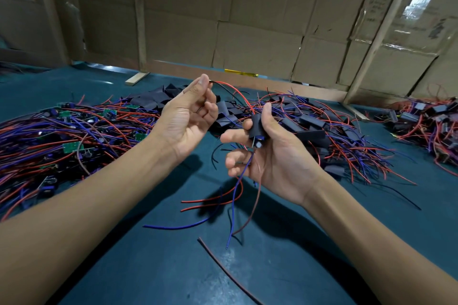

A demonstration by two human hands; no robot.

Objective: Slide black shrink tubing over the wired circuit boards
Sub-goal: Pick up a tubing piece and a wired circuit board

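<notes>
**2 hands, 1 sleeved board, wire heaps on every side**

While the right hand (pixel 275 153) curls its thumb and fingers round a piece of black shrink tubing (pixel 255 123) with a circuit board (pixel 259 142) showing at its lower end, the left hand (pixel 184 121) is raised just beside it, fingers bent, pinching the tips of 2 wires (pixel 233 90), 1 red and 1 black, that run back into the tubing. More red, blue and brown leads hang from the board below the right hand onto the green desk (pixel 153 267). Left of the left hand lies a heap of bare boards (pixel 67 136) tangled in red and blue wire. Behind both hands sits a pile of loose tubing pieces (pixel 158 99). Right of the right hand spreads a heap of sleeved boards (pixel 334 131), and another heap (pixel 426 116) lies further right. Near the forearms 1 brown wire (pixel 223 272) lies alone. A cardboard wall (pixel 247 20) backs the desk.
</notes>
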